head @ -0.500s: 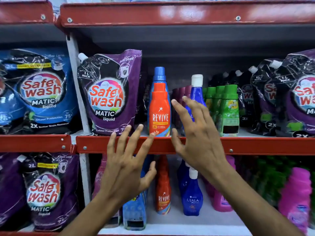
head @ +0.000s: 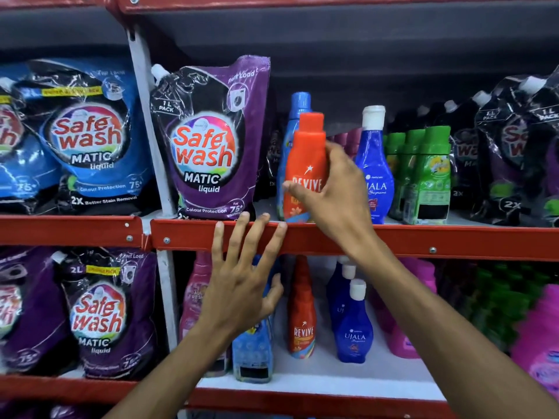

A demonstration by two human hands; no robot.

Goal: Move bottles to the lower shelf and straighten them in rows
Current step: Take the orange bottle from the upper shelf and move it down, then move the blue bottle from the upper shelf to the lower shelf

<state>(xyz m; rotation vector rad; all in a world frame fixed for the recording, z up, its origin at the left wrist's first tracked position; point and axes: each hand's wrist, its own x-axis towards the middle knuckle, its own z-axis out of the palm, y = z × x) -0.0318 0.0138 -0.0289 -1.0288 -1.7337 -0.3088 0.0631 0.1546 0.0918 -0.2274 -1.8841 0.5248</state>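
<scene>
Nearest the camera, two bare forearms rise from the bottom edge of the frame. The left hand (head: 242,285) sits in the lower centre, fingers spread wide and holding nothing, its fingertips (head: 245,217) reaching the red front rail (head: 453,241) of the upper shelf. Just right of centre, the right hand (head: 335,195) wraps around the orange Revive bottle (head: 305,164), thumb across the label front and fingers curled behind; the bottle stands at the front edge of the upper shelf, tilted slightly.

Behind the left hand, on the lower shelf (head: 332,385), stand a light blue bottle (head: 252,352), a second Revive bottle (head: 302,316) and a blue Ujala bottle (head: 354,328), with pink bottles (head: 541,343) at the lower right.

Farther back on the upper shelf, a tall blue bottle (head: 298,107) stands right behind the held one, a white-capped Ujala bottle (head: 375,164) beside the right hand, then green bottles (head: 429,176). A purple Safewash pouch (head: 211,140) fills the centre left, and a blue Safewash pouch (head: 84,134) the upper left.
</scene>
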